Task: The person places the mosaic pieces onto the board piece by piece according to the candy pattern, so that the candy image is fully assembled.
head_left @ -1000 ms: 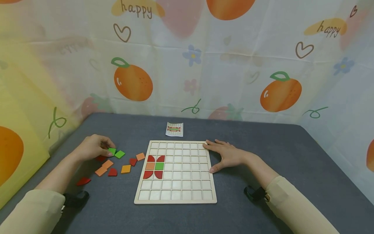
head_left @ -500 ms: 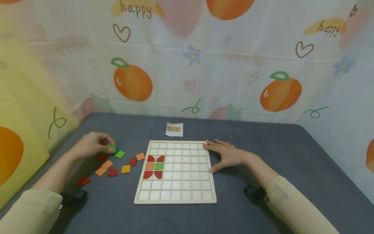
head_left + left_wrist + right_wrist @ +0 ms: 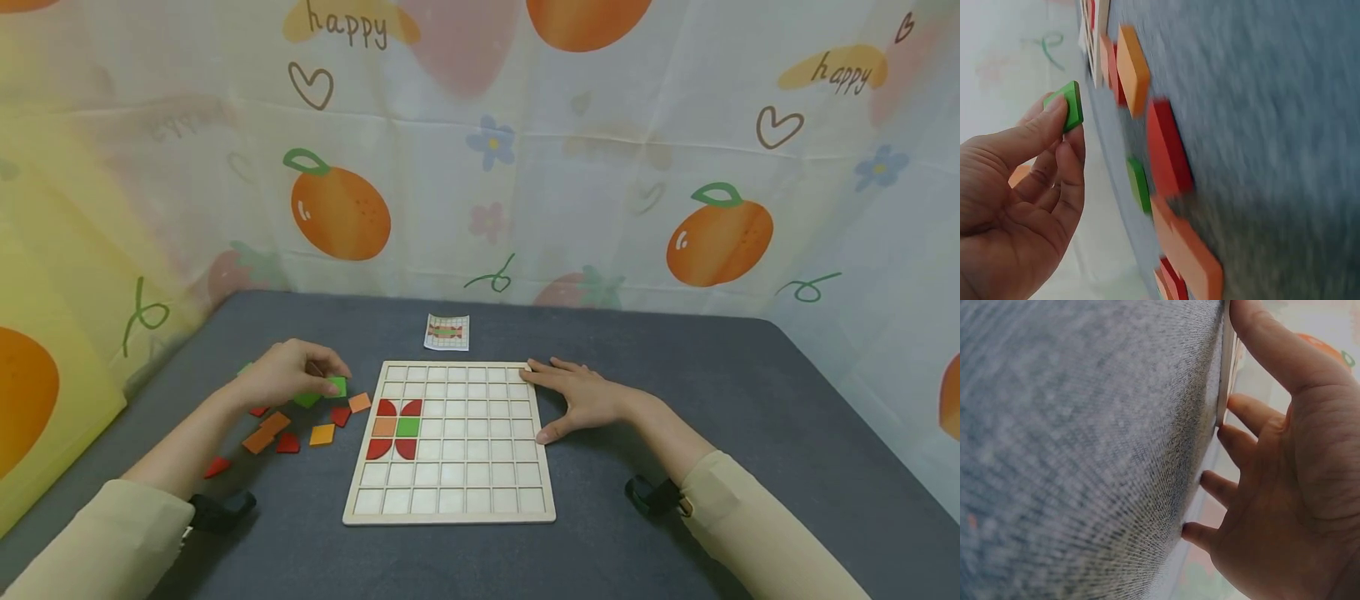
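My left hand (image 3: 288,373) pinches a green square tile (image 3: 1071,105) between thumb and fingers, raised above the table just left of the board. Below it lies another green tile (image 3: 306,401), partly covered by the hand in the head view. The pale gridded board (image 3: 453,475) lies flat at the middle. At its left side, red rounded pieces (image 3: 406,450) surround an orange square (image 3: 384,427) and a green square (image 3: 408,427). My right hand (image 3: 581,401) rests with spread fingers at the board's right edge, thumb and fingertips touching the rim.
Loose tiles lie left of the board: a yellow-orange one (image 3: 322,434), several red ones such as the red rounded piece (image 3: 288,443), and orange ones (image 3: 258,440). A small printed pattern card (image 3: 447,332) lies behind the board. A fruit-printed curtain (image 3: 487,208) hangs behind the table.
My left hand has lifted the green tile and carried it right, over the other green tile and towards the board. My right hand has stayed at the board's edge.
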The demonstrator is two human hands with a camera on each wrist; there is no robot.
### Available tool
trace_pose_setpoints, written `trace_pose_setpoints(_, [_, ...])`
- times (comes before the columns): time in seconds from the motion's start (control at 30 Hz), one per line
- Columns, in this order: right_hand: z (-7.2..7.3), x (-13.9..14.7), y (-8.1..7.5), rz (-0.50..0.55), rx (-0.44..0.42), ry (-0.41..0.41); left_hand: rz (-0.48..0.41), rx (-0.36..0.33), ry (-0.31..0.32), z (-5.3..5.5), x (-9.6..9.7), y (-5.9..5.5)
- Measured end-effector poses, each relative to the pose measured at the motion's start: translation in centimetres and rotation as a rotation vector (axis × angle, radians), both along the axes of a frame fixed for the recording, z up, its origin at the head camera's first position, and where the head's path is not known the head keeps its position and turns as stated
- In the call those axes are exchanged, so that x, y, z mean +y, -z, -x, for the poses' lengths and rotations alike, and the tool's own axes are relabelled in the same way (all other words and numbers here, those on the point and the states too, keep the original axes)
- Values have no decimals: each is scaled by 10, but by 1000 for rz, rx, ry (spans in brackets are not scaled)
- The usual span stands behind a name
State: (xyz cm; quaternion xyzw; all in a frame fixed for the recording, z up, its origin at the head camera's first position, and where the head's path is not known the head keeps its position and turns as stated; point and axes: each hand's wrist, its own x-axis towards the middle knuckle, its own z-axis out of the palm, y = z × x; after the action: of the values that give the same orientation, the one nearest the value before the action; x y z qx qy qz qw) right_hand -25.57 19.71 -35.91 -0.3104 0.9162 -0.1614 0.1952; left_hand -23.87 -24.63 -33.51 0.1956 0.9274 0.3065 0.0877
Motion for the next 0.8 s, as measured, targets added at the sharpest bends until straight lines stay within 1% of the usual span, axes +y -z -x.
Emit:
trace_pose_setpoints(0.1, [0, 0, 0, -3, 1, 1, -32, -30, 28, -2, 12, -1])
trace_pose_setpoints(0.23, [0, 0, 0, -2, 3, 0, -52, -56, 54, -3, 29, 1])
trace_pose_setpoints(0.4, [0, 0, 0, -1, 1, -1, -53, -78, 57, -5, 48, 4])
trace_pose_setpoints(0.63, [0, 0, -1, -4, -5, 5, -70, -43, 99, -8, 73, 12])
trace_pose_setpoints(0.8, [-1, -1, -2, -7, -3, 1, -87, -50, 110, -11, 89, 15])
